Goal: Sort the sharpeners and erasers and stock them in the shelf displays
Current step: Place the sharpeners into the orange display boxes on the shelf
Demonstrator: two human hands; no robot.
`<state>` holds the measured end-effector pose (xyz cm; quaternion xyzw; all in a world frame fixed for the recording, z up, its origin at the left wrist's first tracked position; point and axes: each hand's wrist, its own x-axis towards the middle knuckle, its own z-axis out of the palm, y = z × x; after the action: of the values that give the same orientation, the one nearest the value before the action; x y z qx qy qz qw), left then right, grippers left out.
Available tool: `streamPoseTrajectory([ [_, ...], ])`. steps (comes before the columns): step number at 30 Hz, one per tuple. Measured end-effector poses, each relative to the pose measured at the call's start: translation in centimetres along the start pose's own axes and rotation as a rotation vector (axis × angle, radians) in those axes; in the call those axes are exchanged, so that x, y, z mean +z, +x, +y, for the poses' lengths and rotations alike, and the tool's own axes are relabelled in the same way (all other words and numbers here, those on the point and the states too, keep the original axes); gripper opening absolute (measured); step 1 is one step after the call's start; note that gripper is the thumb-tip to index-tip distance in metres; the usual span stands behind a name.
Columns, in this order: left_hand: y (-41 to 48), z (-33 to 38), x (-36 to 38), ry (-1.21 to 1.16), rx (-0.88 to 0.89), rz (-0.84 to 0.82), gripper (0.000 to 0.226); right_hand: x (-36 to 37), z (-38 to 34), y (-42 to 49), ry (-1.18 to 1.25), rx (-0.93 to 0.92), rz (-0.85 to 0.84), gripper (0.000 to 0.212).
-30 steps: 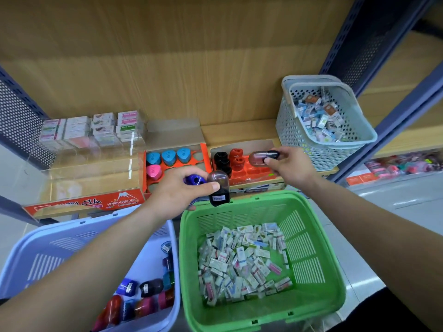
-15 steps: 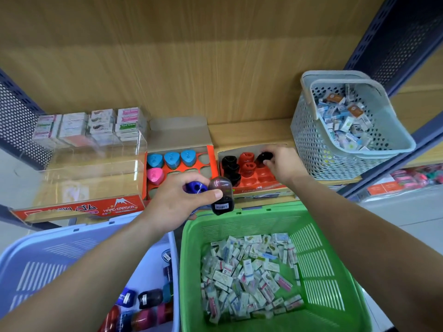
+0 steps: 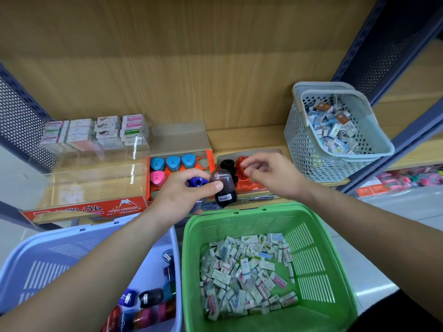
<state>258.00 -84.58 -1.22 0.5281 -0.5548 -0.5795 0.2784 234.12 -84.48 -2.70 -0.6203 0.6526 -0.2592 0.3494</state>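
The right hand point(image 3: 271, 176) has drawn back from the right-hand display tray point(image 3: 254, 186), where half a second ago it was pressing a dark sharpener into a slot. It now hovers just above the tray's black sharpeners point(image 3: 227, 165) and red sharpeners point(image 3: 241, 164), its fingers loosely bent and a little blurred, with nothing visible between them. The left hand point(image 3: 182, 197) has kept its place in front of the shelf edge. It grips an egg-shaped dark sharpener point(image 3: 224, 188) between thumb and fingers, barcode end down, with a blue sharpener point(image 3: 197, 182) tucked in the same hand. Behind it the left-hand display tray point(image 3: 209, 159) holds three blue triangular sharpeners point(image 3: 173, 163) and a pink one point(image 3: 157, 177). To its left a clear display case point(image 3: 96, 178) has stacked eraser packs point(image 3: 96, 130) at its back. Below the hands, a green basket point(image 3: 239, 212) holds loose erasers point(image 3: 244, 267), and the lilac basket point(image 3: 60, 238) beside it holds more sharpeners point(image 3: 151, 298). A grey basket point(image 3: 309, 152) of erasers stands on the shelf to the right.
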Motion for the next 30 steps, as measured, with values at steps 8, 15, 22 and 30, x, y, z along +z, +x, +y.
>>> streamPoseTrajectory([
  [8, -1.3, 1.0, 0.9, -0.114, 0.032, -0.028, 0.011, 2.3, -3.9, -5.7, 0.628, 0.086, -0.225, 0.014],
  [15, -1.0, 0.3, 0.7, -0.066, 0.041, -0.006, 0.013, 2.5, -3.1, -5.3, 0.831, 0.126, -0.221, 0.016],
  [22, -0.8, -0.1, 0.5, -0.049, -0.074, -0.035, 0.032, 1.6, -2.0, -3.9, 0.690, 0.027, -0.180, 0.029],
  [30, -0.1, -0.6, 0.7, 0.022, -0.050, -0.074, 0.023, 1.7, -1.3, -2.7, 0.670, 0.100, -0.194, 0.035],
])
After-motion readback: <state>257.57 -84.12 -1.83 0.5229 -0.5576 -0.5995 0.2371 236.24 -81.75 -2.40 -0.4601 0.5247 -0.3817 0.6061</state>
